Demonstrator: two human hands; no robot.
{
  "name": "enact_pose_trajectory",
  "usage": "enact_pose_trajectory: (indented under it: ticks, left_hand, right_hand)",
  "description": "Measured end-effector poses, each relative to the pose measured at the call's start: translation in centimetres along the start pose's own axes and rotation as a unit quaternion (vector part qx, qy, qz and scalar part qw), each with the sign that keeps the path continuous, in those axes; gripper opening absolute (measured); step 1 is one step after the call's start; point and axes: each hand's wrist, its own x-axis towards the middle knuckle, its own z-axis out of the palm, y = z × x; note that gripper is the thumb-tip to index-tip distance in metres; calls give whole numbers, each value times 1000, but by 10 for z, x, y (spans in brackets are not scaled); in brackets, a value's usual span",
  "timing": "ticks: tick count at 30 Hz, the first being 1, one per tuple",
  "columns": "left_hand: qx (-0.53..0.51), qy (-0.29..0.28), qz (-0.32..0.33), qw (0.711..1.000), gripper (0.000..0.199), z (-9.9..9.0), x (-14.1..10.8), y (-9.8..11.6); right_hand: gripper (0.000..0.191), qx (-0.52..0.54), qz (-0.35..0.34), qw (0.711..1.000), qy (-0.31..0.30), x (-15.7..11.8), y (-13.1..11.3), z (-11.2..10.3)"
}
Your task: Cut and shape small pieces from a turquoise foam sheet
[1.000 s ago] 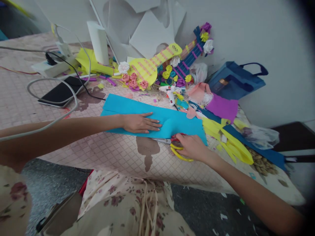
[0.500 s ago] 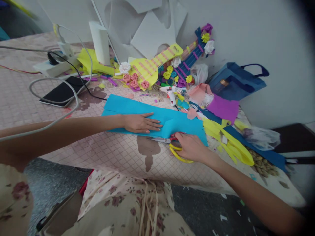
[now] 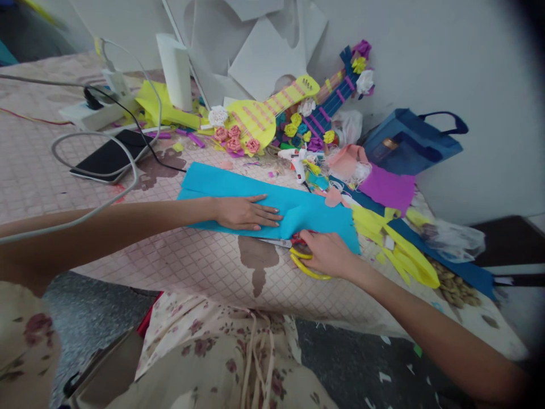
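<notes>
A long blue sheet of craft paper or felt (image 3: 225, 184) lies across the table in front of me. My left hand (image 3: 249, 213) rests flat on it, palm down with fingers stretched out. Along the sheet's near edge, my right hand (image 3: 330, 253) grips a pair of scissors (image 3: 310, 272) with yellow and red handles. The metal blades point left and lie partly under the sheet, so their tips are hard to make out. Just above the scissors the sheet bulges up in a fold.
Behind the sheet are a yellow paper guitar (image 3: 255, 122), a blue guitar (image 3: 326, 113) with paper flowers, and a hot glue gun (image 3: 298, 167). A tablet (image 3: 108, 156) and power strip (image 3: 91, 113) with cables sit left. Yellow strips (image 3: 395, 244) and a blue bag (image 3: 409, 142) are right.
My right hand and the scissors have shifted slightly left along the near edge of the blue sheet. My left hand stays pressed on the sheet.
</notes>
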Motion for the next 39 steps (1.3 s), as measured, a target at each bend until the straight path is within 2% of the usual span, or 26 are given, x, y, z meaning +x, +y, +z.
enact_pose_trajectory:
  ticks: [7,14,21,26,31,34,39]
  left_hand:
    - [-12,30,6,999,47,1,0,-1]
    - [-15,32,6,999,48,1,0,1]
    - [17,-12,-5,1000,50,1,-1,1]
    - [17,-17,-13,1000,50,1,0,1]
    - [8,16,10,1000,49,1,0,-1]
    - [5,30,22,999,49,3,-1,-2]
    - [22,20,23,999,50,1,0,0]
  right_hand:
    - [39,7,5,1000,-4,-3,-4,-3]
    - [44,12,19,1000,2,-1,-10,-6]
    - [42,4,8,1000,-9,8,-15,-8]
    - [37,-12,-5,1000,-2,10,-16,-7]
    - [38,-39,6,999,-9,8,-16,-6]
    - [35,-31,6,999,4,6,-18,-6]
    - [36,-11,7,999,31,5,-23,-8]
